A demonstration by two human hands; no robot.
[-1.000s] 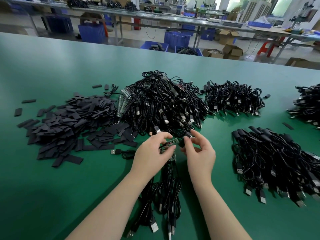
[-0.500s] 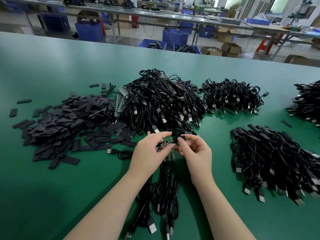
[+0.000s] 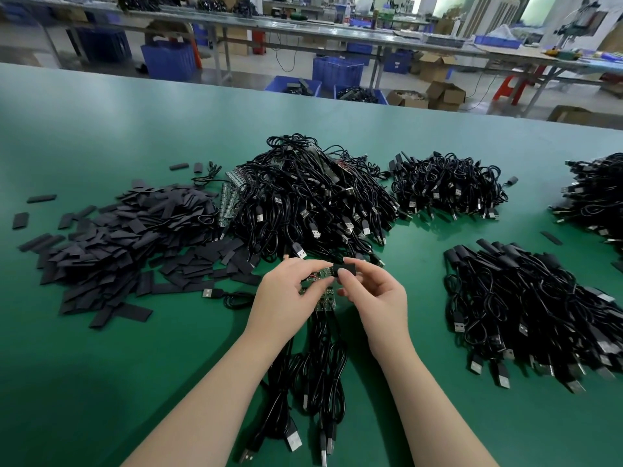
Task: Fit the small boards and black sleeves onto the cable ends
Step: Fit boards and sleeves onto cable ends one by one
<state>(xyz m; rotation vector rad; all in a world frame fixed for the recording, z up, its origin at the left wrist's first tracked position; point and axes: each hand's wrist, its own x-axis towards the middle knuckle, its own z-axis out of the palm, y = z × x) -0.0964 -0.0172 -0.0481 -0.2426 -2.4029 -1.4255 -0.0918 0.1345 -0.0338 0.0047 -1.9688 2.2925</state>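
At frame centre your left hand (image 3: 286, 294) pinches a small green board (image 3: 320, 274), and your right hand (image 3: 374, 291) pinches a black sleeve (image 3: 345, 270) against the board's right end. Loose sleeves (image 3: 128, 237) heap at left; cables (image 3: 310, 203) pile just above your hands.

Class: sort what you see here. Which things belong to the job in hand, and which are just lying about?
In the job:
left hand
right hand
small board
black sleeve
sleeve pile
cable heap

Lying about:
blue crates
cardboard boxes
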